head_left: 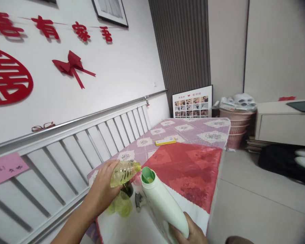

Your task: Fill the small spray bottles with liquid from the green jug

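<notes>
My left hand (104, 183) grips a see-through yellow plastic bottle (123, 173), tilted so that its neck points right and down slightly. The bottle's mouth is right beside the open top of a pale green jug (165, 206), where a darker green spout insert (147, 174) shows. Around the lower part of this jug is my right hand (191, 230), partly cut off by the bottom edge. The jug leans up and to the left. Below the yellow bottle stand more yellowish see-through bottles (123, 203), a dark object (127, 188) and a small grey object (138, 201) that I cannot identify.
The table has a purple patterned cover (185, 128), a red sheet (190, 173) and a white surface in front. A yellow-edged box (165, 141) lies on it. White railing (88, 145) runs along the left; stacked pink baskets (236, 128) stand beyond the right corner.
</notes>
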`<action>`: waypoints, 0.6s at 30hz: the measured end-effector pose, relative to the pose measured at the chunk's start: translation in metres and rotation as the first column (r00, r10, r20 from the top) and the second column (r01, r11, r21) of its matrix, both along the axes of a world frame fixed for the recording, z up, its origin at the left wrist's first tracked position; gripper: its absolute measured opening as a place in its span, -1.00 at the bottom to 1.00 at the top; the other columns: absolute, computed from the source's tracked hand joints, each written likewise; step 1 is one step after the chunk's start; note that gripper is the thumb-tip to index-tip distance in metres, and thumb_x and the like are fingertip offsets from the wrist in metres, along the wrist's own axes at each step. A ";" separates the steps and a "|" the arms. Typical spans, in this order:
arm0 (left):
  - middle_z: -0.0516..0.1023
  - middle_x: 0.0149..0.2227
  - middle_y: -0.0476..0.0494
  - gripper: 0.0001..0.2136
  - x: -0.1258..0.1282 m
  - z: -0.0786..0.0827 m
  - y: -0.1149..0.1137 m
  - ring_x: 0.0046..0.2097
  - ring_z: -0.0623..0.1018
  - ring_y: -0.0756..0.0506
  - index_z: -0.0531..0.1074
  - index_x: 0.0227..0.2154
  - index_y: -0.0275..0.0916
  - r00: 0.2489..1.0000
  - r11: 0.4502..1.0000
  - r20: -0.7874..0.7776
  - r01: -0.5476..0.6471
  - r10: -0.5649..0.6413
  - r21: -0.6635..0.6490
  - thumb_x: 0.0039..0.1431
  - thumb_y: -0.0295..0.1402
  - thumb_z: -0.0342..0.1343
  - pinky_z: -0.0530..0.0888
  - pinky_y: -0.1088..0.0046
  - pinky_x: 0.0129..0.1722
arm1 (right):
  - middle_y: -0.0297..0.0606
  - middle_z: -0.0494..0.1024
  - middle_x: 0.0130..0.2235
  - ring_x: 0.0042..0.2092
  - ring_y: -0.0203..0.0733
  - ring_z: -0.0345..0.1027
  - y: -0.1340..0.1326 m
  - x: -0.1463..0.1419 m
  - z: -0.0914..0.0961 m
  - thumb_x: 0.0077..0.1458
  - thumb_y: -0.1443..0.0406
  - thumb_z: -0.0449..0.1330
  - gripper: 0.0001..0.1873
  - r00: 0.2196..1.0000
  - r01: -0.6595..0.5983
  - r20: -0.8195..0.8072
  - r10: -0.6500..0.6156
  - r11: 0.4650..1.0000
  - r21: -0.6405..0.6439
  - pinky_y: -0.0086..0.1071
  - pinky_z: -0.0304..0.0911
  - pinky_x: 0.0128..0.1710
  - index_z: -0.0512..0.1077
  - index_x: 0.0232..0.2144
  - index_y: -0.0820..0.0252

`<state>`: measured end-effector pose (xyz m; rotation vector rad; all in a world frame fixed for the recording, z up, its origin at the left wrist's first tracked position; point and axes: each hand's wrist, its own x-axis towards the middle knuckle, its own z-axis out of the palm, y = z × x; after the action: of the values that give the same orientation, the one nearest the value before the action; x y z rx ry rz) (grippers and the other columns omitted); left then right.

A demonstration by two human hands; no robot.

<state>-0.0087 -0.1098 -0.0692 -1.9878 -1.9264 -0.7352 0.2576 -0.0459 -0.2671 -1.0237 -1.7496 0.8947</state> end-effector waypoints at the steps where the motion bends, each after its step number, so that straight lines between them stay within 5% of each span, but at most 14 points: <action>1: 0.27 0.14 -0.22 -0.37 -0.001 0.000 0.001 0.17 0.30 -0.25 0.10 0.15 -0.11 1.000 1.000 -0.009 0.001 -0.001 0.000 -0.04 -0.46 0.11 0.30 0.03 0.14 | -0.37 0.59 -0.49 -0.43 -0.15 0.49 -0.001 0.000 0.002 -0.06 0.18 0.12 -0.84 1.000 -0.004 -0.002 0.004 1.000 -0.002 -0.44 0.36 -0.40 0.43 -0.44 0.10; 18: 0.23 0.16 -0.22 -0.37 -0.007 0.004 0.006 0.19 0.27 -0.25 0.09 0.17 -0.09 0.993 1.000 -0.113 0.024 -0.025 -0.003 0.00 -0.46 0.12 0.29 0.01 0.15 | -0.36 0.59 -0.46 -0.40 -0.16 0.49 -0.002 0.000 0.005 -0.03 0.20 0.11 -0.84 1.000 -0.025 -0.001 0.025 1.000 -0.017 -0.44 0.35 -0.38 0.44 -0.42 0.11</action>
<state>-0.0153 -0.1035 -0.0647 -2.0115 -1.8412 -0.6129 0.2575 -0.0483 -0.2625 -1.0143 -1.7609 0.9264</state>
